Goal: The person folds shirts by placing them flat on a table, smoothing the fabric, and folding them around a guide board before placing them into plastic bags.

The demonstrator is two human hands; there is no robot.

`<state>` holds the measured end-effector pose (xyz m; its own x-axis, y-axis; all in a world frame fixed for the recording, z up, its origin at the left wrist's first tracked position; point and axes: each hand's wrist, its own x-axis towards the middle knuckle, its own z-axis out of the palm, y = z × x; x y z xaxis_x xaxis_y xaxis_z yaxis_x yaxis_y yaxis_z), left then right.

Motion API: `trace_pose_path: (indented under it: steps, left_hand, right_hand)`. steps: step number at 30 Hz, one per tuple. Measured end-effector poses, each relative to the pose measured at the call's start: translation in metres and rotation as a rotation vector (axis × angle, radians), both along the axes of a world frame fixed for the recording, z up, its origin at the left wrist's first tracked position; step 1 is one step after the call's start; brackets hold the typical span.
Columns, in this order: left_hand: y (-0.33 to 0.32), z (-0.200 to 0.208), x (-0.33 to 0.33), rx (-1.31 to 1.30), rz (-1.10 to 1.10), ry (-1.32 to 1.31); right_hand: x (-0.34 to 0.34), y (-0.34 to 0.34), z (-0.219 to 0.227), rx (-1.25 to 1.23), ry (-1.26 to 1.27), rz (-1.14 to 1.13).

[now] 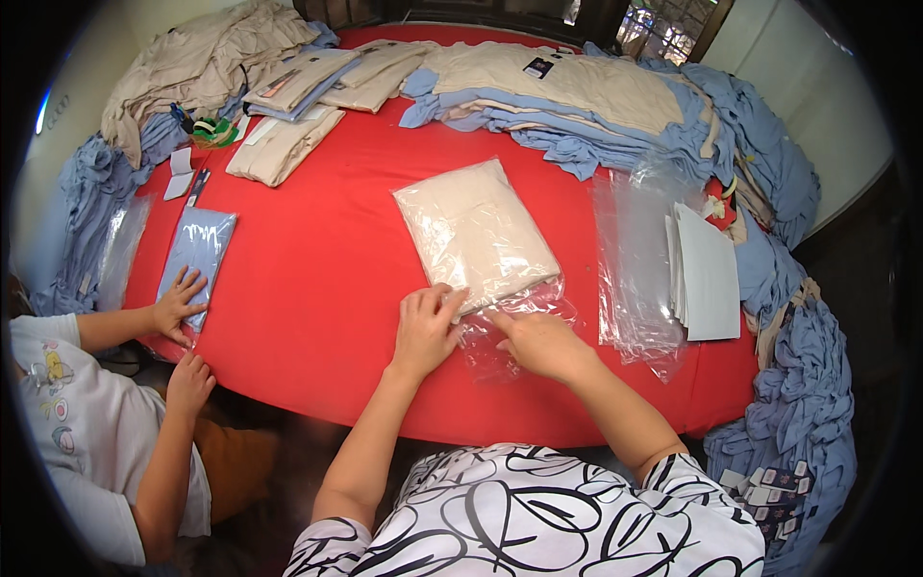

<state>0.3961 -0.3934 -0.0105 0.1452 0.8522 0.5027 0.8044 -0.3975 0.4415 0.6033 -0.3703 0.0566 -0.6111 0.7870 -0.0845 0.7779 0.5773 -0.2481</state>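
Note:
A folded beige garment [471,226] lies inside a clear plastic bag [519,300] in the middle of the red table, its loose end toward me. My left hand [429,327] is closed on the bag at its near left corner, thumb against the garment's edge. At the near edge, my right hand [540,344] has its index finger stretched to the bag and the other fingers curled over the loose plastic. Those curled fingertips are partly hidden.
Clear bags [625,260] and white sheets [707,274] lie to the right. Beige and blue garments [577,91] are piled along the back. At left, another person's hands [183,306] touch a bagged blue garment [197,252]. A green tape dispenser [213,132] stands farther back.

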Motion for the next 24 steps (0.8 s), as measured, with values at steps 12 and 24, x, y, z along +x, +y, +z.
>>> trace_pose_path:
  steps: [12, 24]
  left_hand:
    - [-0.003, -0.027, 0.005, -0.036, -0.105, 0.026]
    - [-0.014, -0.020, 0.001, -0.148, -0.188, 0.082]
  right_hand:
    - [-0.115, 0.172, -0.070, 0.341, 0.077, -0.220]
    - [-0.010, 0.137, -0.072, 0.099, 0.182, -0.432]
